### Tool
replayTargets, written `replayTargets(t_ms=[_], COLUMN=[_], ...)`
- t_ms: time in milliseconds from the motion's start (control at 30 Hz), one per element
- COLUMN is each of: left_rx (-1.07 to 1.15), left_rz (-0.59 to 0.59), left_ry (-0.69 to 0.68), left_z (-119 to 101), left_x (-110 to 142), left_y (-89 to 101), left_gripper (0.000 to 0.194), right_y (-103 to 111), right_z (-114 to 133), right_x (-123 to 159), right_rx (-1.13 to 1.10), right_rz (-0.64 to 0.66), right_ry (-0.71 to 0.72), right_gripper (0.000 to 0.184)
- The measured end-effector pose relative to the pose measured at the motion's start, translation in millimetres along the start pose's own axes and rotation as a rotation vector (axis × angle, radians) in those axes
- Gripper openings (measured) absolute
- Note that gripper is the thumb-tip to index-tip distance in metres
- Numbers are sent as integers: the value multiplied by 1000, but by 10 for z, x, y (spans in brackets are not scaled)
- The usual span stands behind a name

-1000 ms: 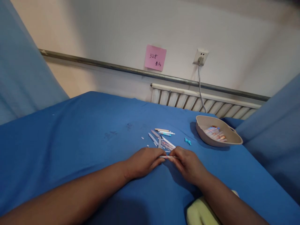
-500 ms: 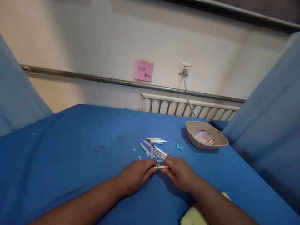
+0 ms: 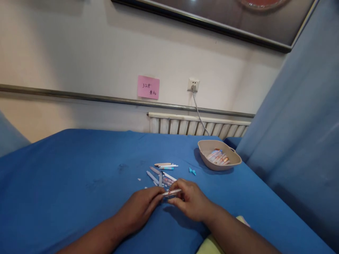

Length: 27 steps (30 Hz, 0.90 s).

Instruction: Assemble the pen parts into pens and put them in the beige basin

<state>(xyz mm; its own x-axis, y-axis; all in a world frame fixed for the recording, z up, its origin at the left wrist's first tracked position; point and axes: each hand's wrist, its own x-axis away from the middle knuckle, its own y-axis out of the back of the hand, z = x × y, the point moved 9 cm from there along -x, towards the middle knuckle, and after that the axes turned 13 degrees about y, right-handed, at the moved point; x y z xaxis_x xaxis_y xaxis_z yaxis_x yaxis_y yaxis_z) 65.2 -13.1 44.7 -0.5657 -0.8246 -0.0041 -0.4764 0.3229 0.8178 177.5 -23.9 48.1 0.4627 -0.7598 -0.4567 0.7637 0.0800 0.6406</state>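
A light pen [image 3: 171,193] with reddish marks lies level between my two hands, low over the blue cloth. My left hand [image 3: 141,206] pinches its left end. At the right end, the fingers and thumb of my right hand [image 3: 191,199] curl around it, a little apart from each other. Just beyond the hands lies a loose pile of pens and pen parts, with grey-purple barrels [image 3: 160,179] and a patterned clear barrel [image 3: 168,181] partly hidden by my fingers. Behind the pile, several slim pens [image 3: 165,165] lie side by side, one with a turquoise section.
A beige basket [image 3: 203,160] holding several pens stands at the back right. Small turquoise pieces [image 3: 192,171] lie before it. Yellow cloth [image 3: 212,246] shows under my right forearm. A radiator [image 3: 182,126] and a plugged-in cable [image 3: 199,114] are at the wall; a blue curtain [image 3: 296,116] hangs right.
The camera view has turned to the right. My right hand's grip has shifted along the pen, so more of the pen shows between the hands. The left hand keeps its pinch.
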Motion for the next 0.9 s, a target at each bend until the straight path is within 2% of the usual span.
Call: replayTargets(t_ms=[133, 233, 300, 400, 500, 700, 800, 900], left_rx=[155, 218, 245, 248, 228, 215, 245, 295], left_rz=[65, 95, 99, 98, 90, 57, -14, -85], left_ry=[94, 119, 111, 71, 36, 26, 61, 124], left_z=[53, 71, 66, 26, -22, -43, 46, 204], left_x=[-47, -44, -36, -22, -11, 4, -20, -76], left_y=[-33, -65, -70, -67, -68, -49, 23, 79], left_gripper=[36, 36, 32, 27, 24, 23, 27, 33], right_y=[64, 57, 49, -6, -77, -48, 239, 954], right_z=[124, 83, -9, -186, -230, -167, -332, -657], right_x=[-14, -16, -17, 3, 8, -25, -16, 202], right_rx=[129, 88, -32, -347, -587, -653, -610, -410], right_rz=[18, -4, -71, -198, -250, -285, -426, -785], right_ry=[110, 97, 26, -124, -173, -165, -191, -194], right_gripper=[8, 8, 8, 16, 25, 28, 28, 27])
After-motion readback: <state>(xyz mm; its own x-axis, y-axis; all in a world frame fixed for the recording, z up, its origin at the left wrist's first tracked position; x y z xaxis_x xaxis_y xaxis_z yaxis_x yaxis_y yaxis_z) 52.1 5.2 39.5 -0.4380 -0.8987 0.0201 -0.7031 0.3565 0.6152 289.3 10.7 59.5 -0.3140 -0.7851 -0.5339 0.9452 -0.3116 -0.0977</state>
